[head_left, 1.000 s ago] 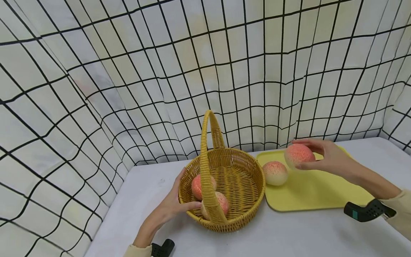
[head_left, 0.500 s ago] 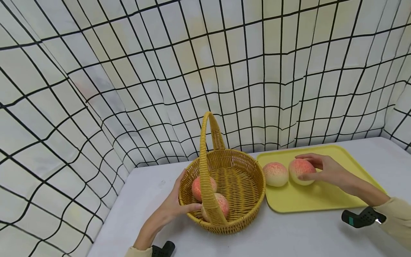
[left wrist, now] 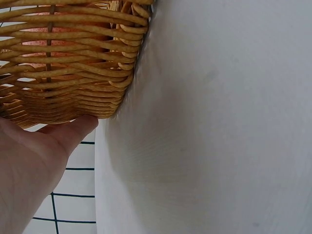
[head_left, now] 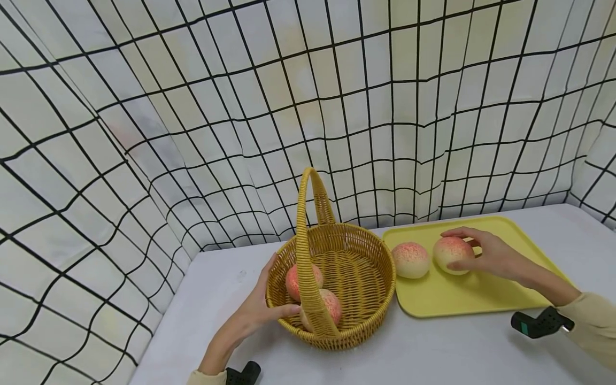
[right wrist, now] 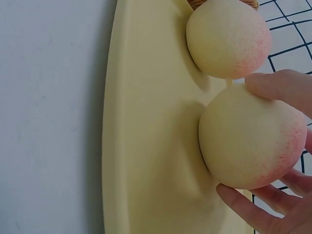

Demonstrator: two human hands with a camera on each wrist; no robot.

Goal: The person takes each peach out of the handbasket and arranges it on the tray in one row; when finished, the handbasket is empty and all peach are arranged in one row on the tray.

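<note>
A white backdrop lined with a black grid rose at far left and ran behind a white tabletop. A cream left sleeve and a black wrist unit showed at the lower edge. From there a person's left hand gripped the near left side of a golden wicker basket, its thumb reaching over the rim and its fingers against the outer weave. The basket stood upright beneath a tall arched handle. Inside, against the left wall, lay a rear peach, deep pink, and a front peach, partly masked by the handle.

Just right of the basket, a yellow tray bore a free peach, cream below and speckled pink on top. Just beside it, also at the tray, was the gripped peach, held by the right hand with thumb and curved fingers on opposite sides. A second black wrist unit and a cream right sleeve closed the row.
</note>
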